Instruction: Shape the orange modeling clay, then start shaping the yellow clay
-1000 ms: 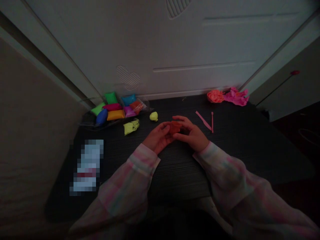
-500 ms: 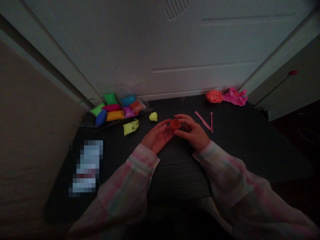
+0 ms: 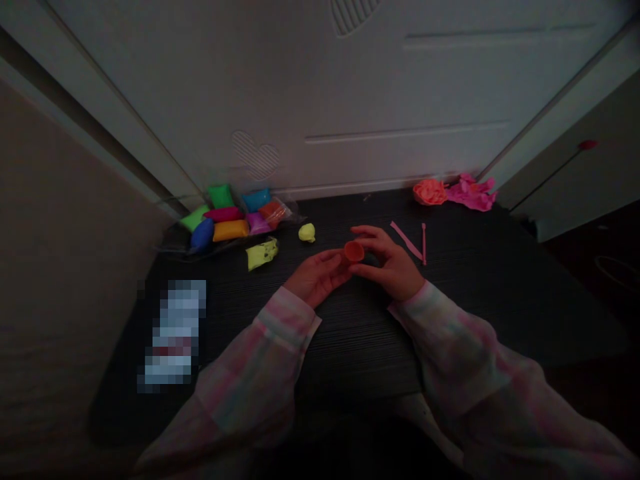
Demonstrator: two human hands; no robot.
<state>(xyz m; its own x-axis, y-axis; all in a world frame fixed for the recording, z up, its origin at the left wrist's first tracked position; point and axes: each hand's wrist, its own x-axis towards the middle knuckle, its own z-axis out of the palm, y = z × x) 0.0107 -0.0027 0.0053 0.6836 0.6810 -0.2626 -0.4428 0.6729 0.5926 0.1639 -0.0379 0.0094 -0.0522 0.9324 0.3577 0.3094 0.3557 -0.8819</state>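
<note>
A small orange-red clay cup (image 3: 355,251), hollow on top, is held between my two hands above the dark table. My left hand (image 3: 320,275) supports it from the left, fingers closed against its side. With thumb and fingertips my right hand (image 3: 389,265) grips its right rim. A lump of pale yellow clay (image 3: 307,233) lies beyond my left hand, and an opened yellow clay packet (image 3: 261,255) is left of it. Two pink modelling tools (image 3: 424,244) lie on the table just past my right hand.
A clear bag with several coloured clay packets (image 3: 231,231) lies at the back left. A phone with a blurred screen (image 3: 175,333) is on the left. Crumpled orange clay (image 3: 430,192) and a pink clump (image 3: 473,193) sit against the white door panel (image 3: 350,100).
The clay cup has shifted slightly right and tilted a little in my fingers. My left fingers have moved slightly to the right with it.
</note>
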